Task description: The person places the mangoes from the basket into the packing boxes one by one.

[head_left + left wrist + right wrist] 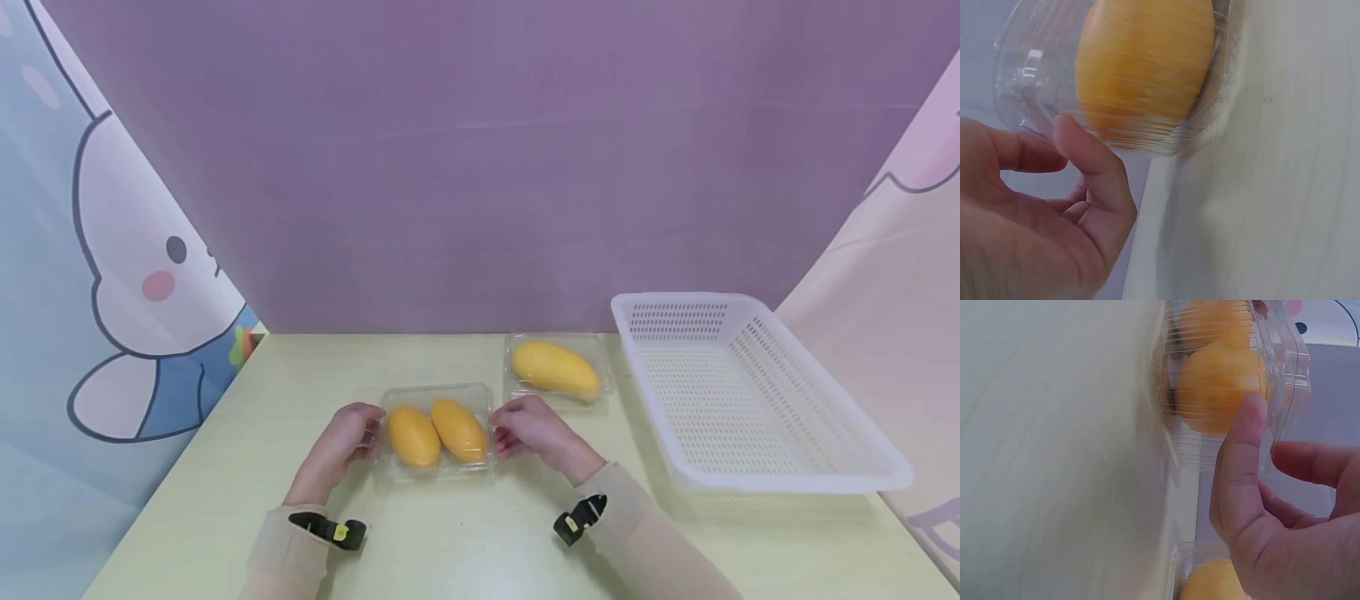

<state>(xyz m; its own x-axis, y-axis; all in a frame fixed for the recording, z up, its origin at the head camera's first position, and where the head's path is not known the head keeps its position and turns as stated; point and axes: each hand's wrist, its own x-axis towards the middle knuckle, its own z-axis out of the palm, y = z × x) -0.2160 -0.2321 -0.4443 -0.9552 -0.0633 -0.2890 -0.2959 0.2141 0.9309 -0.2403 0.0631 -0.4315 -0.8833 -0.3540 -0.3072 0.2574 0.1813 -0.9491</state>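
A clear plastic clamshell box [435, 473] lies on the table in the head view, with two yellow-orange mangoes [413, 437] side by side inside. At its left edge is my left hand [351, 433], whose thumb and forefinger pinch the rim in the left wrist view. My right hand [534, 429] pinches the opposite edge, thumb [1249, 422] against the ribbed side and forefinger [1307, 461] at the rim. Behind the right hand sits a second clear box [606, 367] holding one longer yellow mango [555, 368]; neither hand touches it.
A white slotted plastic basket [787, 483] stands on the right side of the pale table [450, 542]. A purple panel [487, 183] rises along the table's back edge. Printed cartoon curtains [45, 333] hang at both sides.
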